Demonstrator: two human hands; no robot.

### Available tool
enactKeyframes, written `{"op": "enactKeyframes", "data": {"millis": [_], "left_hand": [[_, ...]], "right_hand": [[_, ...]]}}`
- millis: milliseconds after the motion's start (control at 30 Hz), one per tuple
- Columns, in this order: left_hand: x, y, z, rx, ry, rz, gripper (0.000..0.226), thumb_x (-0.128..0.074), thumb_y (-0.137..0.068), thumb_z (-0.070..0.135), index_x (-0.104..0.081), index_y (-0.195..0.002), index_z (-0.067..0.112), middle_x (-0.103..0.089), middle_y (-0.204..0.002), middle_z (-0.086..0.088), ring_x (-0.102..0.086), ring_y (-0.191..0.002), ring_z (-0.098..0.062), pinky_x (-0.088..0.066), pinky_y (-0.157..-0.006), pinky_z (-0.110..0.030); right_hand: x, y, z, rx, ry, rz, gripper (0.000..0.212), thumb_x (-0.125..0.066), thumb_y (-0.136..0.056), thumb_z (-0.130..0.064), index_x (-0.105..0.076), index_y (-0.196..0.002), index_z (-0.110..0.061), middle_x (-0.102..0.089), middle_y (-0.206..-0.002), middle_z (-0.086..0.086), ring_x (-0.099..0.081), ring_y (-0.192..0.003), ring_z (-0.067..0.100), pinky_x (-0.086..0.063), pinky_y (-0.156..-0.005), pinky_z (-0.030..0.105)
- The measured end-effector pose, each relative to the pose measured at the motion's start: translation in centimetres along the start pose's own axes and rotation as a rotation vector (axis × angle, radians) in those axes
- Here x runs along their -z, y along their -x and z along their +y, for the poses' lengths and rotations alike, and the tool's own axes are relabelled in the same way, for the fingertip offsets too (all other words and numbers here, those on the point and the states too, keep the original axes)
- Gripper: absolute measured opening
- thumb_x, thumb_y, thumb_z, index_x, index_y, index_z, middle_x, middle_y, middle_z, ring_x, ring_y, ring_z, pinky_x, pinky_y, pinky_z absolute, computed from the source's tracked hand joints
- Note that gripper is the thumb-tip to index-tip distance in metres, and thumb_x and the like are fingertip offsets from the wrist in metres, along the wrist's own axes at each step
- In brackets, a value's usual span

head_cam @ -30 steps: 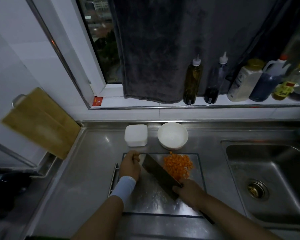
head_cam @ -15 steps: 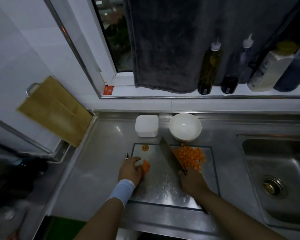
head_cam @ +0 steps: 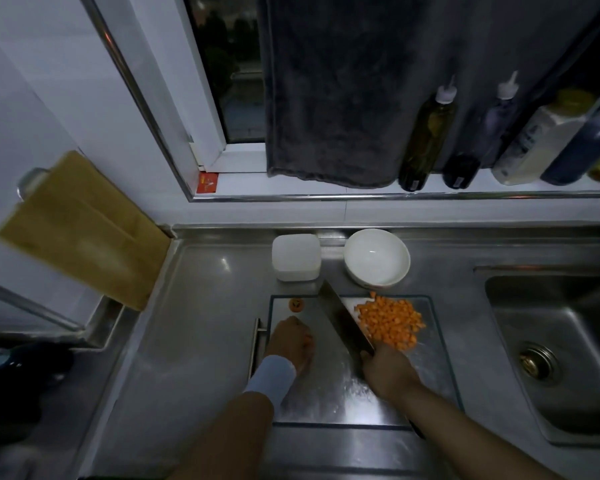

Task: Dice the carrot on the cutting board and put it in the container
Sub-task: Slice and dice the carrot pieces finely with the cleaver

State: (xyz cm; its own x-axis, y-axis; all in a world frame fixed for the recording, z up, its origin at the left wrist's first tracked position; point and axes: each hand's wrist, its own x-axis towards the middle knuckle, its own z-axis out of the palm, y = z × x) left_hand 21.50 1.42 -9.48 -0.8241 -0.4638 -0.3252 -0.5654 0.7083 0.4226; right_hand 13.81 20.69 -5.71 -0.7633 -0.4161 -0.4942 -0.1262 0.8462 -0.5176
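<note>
On the shiny steel cutting board (head_cam: 326, 400), left hand (head_cam: 290, 341) curls over an orange carrot piece (head_cam: 309, 339), mostly hidden, just left of the dark steel cleaver (head_cam: 343, 320); right hand (head_cam: 387, 372) clenches its handle. Orange diced pile (head_cam: 390, 322) lies right of blade.

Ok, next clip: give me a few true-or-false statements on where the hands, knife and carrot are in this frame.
1. The right hand grips the cleaver. True.
2. The diced carrot is in the white bowl. False: it lies piled on the cutting board; the bowl is empty.
3. The left hand holds a carrot piece left of the blade. True.
4. The sink is left of the board. False: it is on the right.
</note>
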Motion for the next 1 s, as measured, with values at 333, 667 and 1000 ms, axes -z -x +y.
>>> {"op": "enactKeyframes", "data": {"millis": [333,667,1000], "left_hand": [[0.2,0.9,3.4,-0.224,0.286,0.008,0.008,-0.065,-0.083,0.019,-0.070,-0.087,0.024,-0.059,-0.104,0.009,-0.054,-0.093,-0.008,-0.043,-0.086,-0.022],[-0.3,0.5,1.7,-0.415,0.124,-0.023,0.017,-0.059,-0.090,0.015,-0.070,-0.104,0.014,-0.052,-0.120,0.007,-0.049,-0.105,-0.005,-0.030,-0.094,-0.004],[-1.0,2.3,1.9,-0.404,0.106,0.067,0.024,-0.050,-0.097,0.022,-0.070,-0.108,0.016,-0.055,-0.119,0.008,-0.051,-0.107,-0.006,-0.026,-0.090,-0.013]], "right_hand": [[-0.9,0.8,-0.9,-0.011,-0.037,0.063,0.030,-0.050,-0.098,-0.029,-0.061,-0.122,-0.015,-0.068,-0.116,0.012,-0.063,-0.107,0.030,-0.046,-0.084,0.030],[-0.4,1.2,-1.2,-0.047,-0.050,0.039,0.029,-0.049,-0.099,-0.033,-0.061,-0.121,-0.020,-0.069,-0.114,0.009,-0.064,-0.105,0.025,-0.048,-0.088,0.031],[-0.6,2.4,-0.8,-0.029,0.016,0.020,0.029,-0.051,-0.097,-0.036,-0.061,-0.119,-0.019,-0.069,-0.112,0.009,-0.064,-0.104,0.027,-0.048,-0.084,0.031]]}}
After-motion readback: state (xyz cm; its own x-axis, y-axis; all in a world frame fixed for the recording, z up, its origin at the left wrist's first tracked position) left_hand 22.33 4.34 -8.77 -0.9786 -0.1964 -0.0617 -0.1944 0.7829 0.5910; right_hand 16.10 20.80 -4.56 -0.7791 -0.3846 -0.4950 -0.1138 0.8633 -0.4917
